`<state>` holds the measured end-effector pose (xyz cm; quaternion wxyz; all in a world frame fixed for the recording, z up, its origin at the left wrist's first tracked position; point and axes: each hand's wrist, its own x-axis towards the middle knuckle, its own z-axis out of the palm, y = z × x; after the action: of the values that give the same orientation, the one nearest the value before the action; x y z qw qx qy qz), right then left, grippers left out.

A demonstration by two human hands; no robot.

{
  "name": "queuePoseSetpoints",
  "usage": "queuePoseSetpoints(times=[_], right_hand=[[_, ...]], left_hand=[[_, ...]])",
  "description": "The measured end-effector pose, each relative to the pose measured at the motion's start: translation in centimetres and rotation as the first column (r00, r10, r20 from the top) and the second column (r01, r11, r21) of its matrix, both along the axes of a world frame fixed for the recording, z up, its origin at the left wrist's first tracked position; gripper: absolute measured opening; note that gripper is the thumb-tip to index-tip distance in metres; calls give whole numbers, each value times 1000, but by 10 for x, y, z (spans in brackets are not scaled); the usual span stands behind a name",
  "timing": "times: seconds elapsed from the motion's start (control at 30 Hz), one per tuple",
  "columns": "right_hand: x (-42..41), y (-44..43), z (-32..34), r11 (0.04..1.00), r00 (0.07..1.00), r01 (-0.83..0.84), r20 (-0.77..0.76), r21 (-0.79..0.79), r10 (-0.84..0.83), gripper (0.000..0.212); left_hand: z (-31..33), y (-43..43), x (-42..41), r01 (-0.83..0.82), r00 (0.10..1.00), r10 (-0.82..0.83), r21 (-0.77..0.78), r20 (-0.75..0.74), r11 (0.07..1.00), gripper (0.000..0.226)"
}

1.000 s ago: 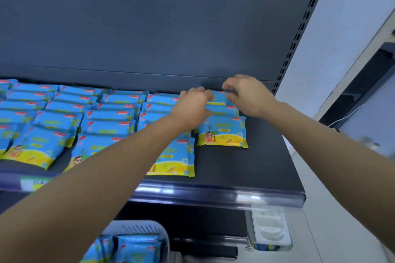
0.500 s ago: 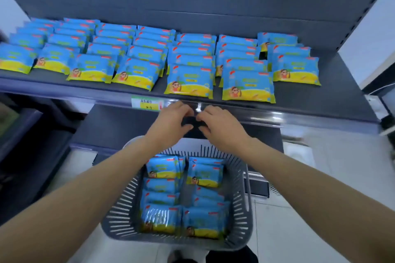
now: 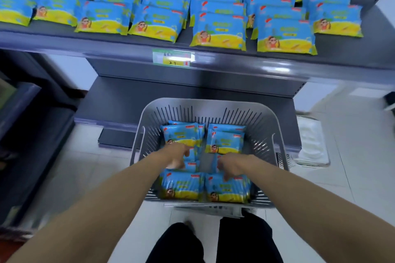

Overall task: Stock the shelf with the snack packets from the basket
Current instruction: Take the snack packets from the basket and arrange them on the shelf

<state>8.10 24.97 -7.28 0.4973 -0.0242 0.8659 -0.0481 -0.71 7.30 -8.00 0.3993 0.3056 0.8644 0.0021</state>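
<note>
head view:
- left hand [image 3: 176, 156] and right hand [image 3: 233, 165] both down inside the basket [image 3: 205, 102], on the middle of the load
- fingers of both bend downward among the wrappers; blur and the backs of the hands cover the tips, so can't tell if either has a grasp on a packet or just touches
- right fingertips sit at the top edge of the near-right packet [image 3: 227, 190]
- snack packets [image 3: 181, 186] lie flat in the basket in two columns; middle ones mostly hidden under the hands
- stocked packets [image 3: 218, 32] on the shelf [image 3: 106, 49] above, overlapping front to back in columns; top-left ones cut off by the frame
- price tag [image 3: 173, 57] on the shelf's front rail, green and yellow, writing too smeared to read
- white object [image 3: 310, 145] on the floor right of the basket, can't identify
- frame edges motion-blurred, left side dark and unreadable

Materials and shapes:
- basket: grey plastic, rounded rectangle, slotted walls
- packets: glossy film, blue upper, yellow lower band, small cartoon figure, crimped ends
- shelf: dark grey metal, glossy front rail
- lower shelf [image 3: 149, 100], same grey, behind the basket
- floor [image 3: 352, 177]: pale tiles
- black trousers [image 3: 245, 241] at bottom edge, cut off
</note>
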Motion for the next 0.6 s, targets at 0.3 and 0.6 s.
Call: queuePoseSetpoints(times=[0.3, 0.6], right_hand=[[3, -6, -24, 997, 1000, 17, 23, 76, -19, 55], [12, 7, -11, 990, 980, 70, -192, 121, -46, 36]], left_hand=[[-21, -3, 5, 76, 997, -71, -119, 44, 990, 53], [-20, 13, 25, 363, 928, -370, -295, 33, 884, 44]])
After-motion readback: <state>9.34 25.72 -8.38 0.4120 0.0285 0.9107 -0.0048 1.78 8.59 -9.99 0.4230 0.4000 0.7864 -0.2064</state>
